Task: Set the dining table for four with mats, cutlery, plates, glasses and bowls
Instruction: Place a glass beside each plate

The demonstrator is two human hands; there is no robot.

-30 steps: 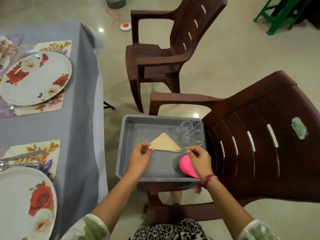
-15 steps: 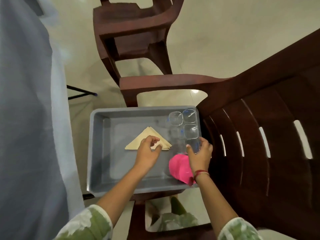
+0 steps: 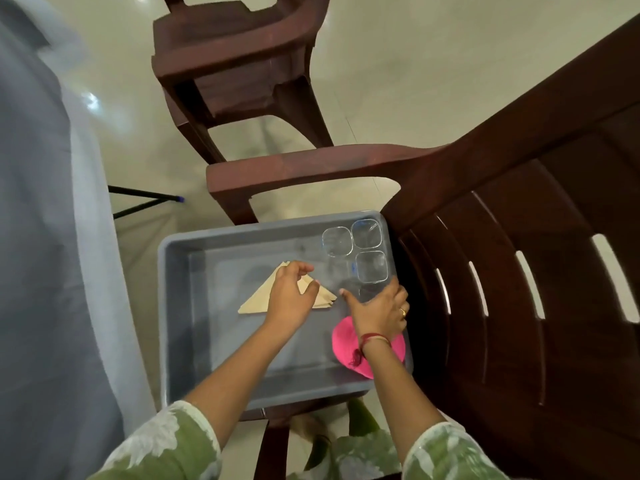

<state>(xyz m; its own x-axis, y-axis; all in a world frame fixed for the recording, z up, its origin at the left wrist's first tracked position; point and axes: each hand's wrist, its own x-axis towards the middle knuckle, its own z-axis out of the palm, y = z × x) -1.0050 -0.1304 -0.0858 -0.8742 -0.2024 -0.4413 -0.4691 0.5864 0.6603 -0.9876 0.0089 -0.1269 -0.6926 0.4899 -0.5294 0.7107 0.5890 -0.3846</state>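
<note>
Since a moment ago your right hand (image 3: pixel 379 306) has opened round the nearest glass (image 3: pixel 370 293), at the grey tray's (image 3: pixel 180 306) right edge; contact unclear. Clear, hard, likely slippery and breakable: grip its sides. Your left hand (image 3: pixel 289 299) hovers loosely curled over the folded napkins (image 3: pixel 254 301), holding nothing.

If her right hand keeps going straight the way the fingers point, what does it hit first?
Most likely the clear glass right at the right hand; its fingers already reach around it, though contact is hard to tell.
</note>
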